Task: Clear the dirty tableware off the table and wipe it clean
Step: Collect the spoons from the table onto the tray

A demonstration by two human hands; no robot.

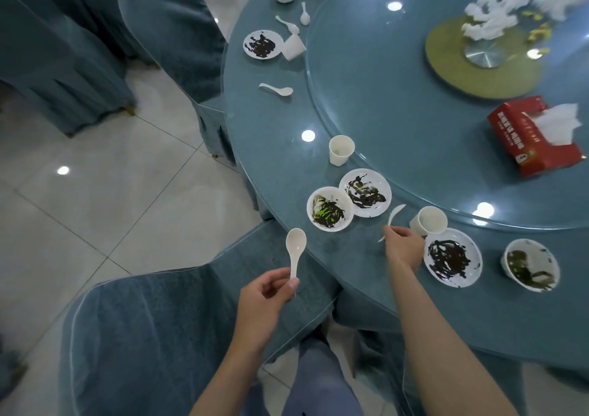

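At lower centre of the frame, a person clearing a banquet table (pixel 271 129) gathers spoons before tackling the crockery. The left hand (pixel 264 301), held off the table's edge above a covered chair (pixel 143 336), pinches a white spoon (pixel 295 250) by its handle, scoop upward, apparently kept aside so more cutlery can join it. The right hand (pixel 403 248), centre right, closes thumb and fingers on the handle of a second spoon (pixel 396 216), its tip pointing toward the glass turntable (pixel 398 97); whether it has left the cloth cannot be told.

Soiled ware rings the outer band of the table, seemingly one setting per seat. Just left of the right hand, a smeared bowl (pixel 330 208) touches a smeared plate (pixel 365 197), with an upright cup (pixel 341 149) above them. A tipped cup (pixel 428 221) lies just beside the right hand's knuckles, next to a second dirty plate (pixel 452 258) and, further right, another bowl (pixel 530 264). A loose spoon (pixel 277 89) and more dishes trail toward the top of the frame.

A red tissue box (pixel 535 135) sits on the turntable at right. Neither hand holds a cloth, so wiping looks some way off.
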